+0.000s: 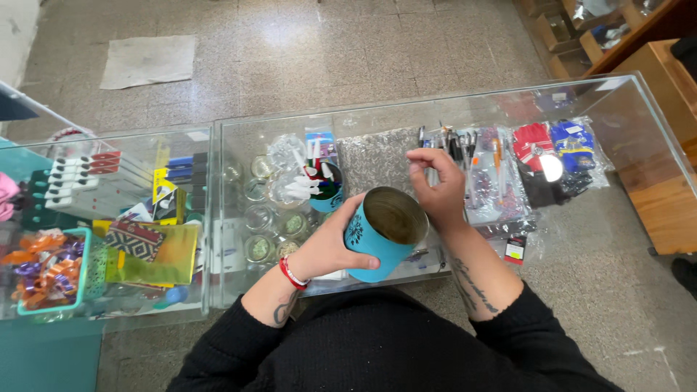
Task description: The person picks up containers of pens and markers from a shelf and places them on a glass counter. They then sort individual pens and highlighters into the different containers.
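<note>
My left hand (330, 243) is wrapped around the side of a blue metal tin (383, 234) with a dark flower print. The tin is tilted toward me above the glass counter (465, 109), and its open mouth shows a bare metal inside. My right hand (435, 185) hovers just past the tin's far rim, fingers bent and pinched together; nothing visible sits between them. A red and white bracelet circles my left wrist.
Under the glass lie pens, red and blue gloves (555, 149), a blue cup of white items (319, 185), small glass jars and a patterned cloth. The left case holds markers, pouches and a teal basket of ribbons (47, 272). Wooden shelving (657, 72) stands at right.
</note>
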